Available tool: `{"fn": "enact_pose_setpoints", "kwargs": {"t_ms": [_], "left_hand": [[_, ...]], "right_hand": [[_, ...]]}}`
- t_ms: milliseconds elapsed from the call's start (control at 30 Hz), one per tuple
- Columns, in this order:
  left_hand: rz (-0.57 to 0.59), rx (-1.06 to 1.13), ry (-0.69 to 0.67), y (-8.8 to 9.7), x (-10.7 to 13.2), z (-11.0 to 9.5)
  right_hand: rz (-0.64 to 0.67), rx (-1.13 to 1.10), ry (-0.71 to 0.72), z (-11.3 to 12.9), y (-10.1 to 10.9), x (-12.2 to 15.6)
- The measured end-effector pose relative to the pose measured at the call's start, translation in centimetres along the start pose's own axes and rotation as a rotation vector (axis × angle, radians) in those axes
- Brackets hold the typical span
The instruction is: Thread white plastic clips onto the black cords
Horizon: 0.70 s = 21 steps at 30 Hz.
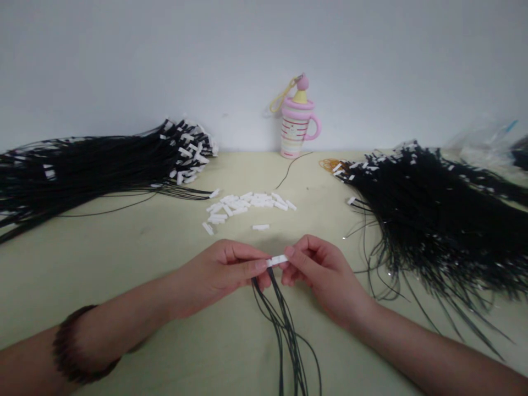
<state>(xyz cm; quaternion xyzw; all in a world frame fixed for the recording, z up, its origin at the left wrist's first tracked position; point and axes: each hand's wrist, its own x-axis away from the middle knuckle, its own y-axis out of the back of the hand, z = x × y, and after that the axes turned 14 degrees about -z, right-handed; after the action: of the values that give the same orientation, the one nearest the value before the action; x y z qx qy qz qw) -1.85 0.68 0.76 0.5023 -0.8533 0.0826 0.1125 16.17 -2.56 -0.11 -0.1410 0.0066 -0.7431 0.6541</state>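
Note:
Between my two hands, near the middle of the table, is a white plastic connector (279, 259). My left hand (231, 265) pinches its left end between thumb and fingers, where thin black wires (284, 316) come out and hang down toward the front edge. Thumb and fingertips of my right hand (315, 268) close on the connector's right end. Whether it is one piece or two joined pieces I cannot tell. Just beyond the hands, one loose white connector housing (260, 227) lies alone, with a pile of similar white housings (247, 202) behind it.
A large bundle of black wires with white connectors (124, 159) lies at the left. Another black wire bundle (437, 214) spreads at the right, beside clear plastic bags (487, 146). Yellow rubber bands (328, 164) and a pink-lidded cup (293, 129) are at the back by the wall.

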Motion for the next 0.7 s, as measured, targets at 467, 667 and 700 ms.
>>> {"fn": "enact_pose_setpoints", "kwargs": {"t_ms": [467,667,700], "left_hand": [[-0.07,-0.05,0.007,-0.2,0.3,0.0],[-0.038,0.281,0.046,-0.1,0.2,0.6],[-0.034,0.291,0.045,-0.1,0.2,0.7]], "right_hand": [[0.045,0.097,0.054,0.3,-0.3,0.4],[0.188,0.083,0.049,0.1,-0.3,1.0],[0.226,0.109,0.062,0.1,-0.4,1.1]]}}
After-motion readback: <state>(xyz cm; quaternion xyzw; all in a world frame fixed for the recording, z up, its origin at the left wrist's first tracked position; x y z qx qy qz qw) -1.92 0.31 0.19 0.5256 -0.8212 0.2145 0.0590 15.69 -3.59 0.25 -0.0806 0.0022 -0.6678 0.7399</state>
